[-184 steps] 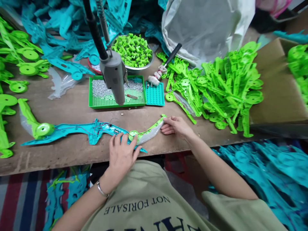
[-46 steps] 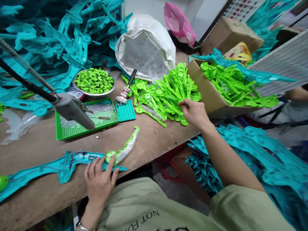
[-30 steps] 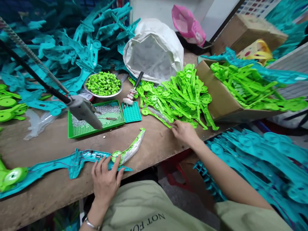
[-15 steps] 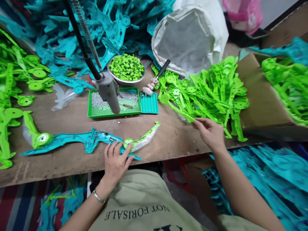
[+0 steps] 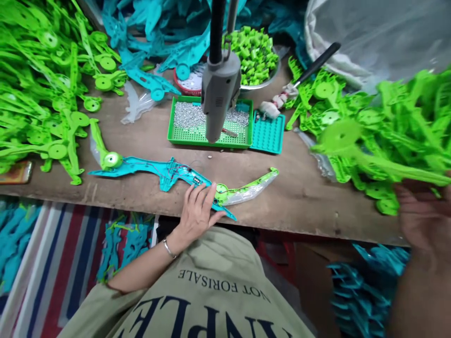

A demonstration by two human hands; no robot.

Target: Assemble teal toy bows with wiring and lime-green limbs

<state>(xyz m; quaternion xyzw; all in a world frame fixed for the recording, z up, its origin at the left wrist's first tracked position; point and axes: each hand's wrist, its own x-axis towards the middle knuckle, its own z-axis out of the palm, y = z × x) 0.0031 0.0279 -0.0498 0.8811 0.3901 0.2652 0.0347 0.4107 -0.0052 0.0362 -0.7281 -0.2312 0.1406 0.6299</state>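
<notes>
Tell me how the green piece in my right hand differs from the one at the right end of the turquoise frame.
The held piece is raised and blurred; the mounted piece lies sharp on the frame. The held piece shows no clear part; the mounted piece has one along its arm. Both are green, with a round disc and long arm.

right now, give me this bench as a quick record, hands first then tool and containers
left hand: resting on the teal frame
right hand: holding a green limb, both blurred
tool: grey, hanging, tip down
green tray: small silvery pieces, red-handled item
metal bowl: heaped with short green pieces
teal mat: beside the tray
</notes>
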